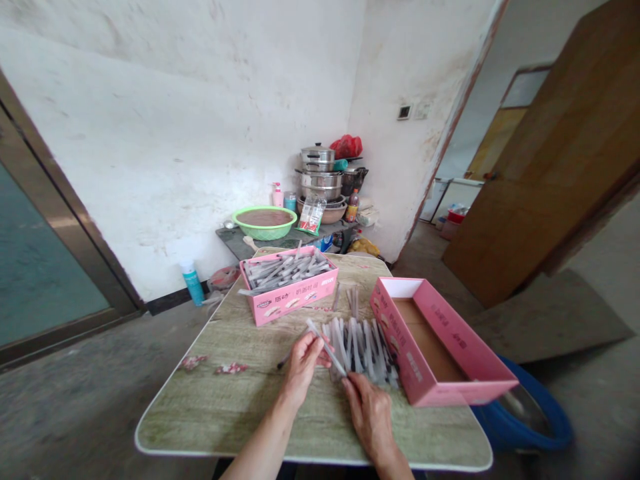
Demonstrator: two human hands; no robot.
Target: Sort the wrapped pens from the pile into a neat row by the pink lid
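Note:
My left hand (303, 363) pinches one thin wrapped stick (326, 347), holding it slanted above a pile of like sticks (363, 347) on the table (225, 407). My right hand (369, 413) rests palm down at the near edge of that pile, with its fingertips on the sticks. A pink box full of the same sticks (289, 280) stands behind the pile. An empty pink box (440, 340) lies to the right of the pile, reaching past the table's edge.
A low stand at the wall holds stacked steel pots (319, 175), a green basin (265, 223) and bottles. A blue tub (533, 417) sits on the floor at the right, near a wooden door (560, 160). Small wrappers (230, 368) lie on the table's left.

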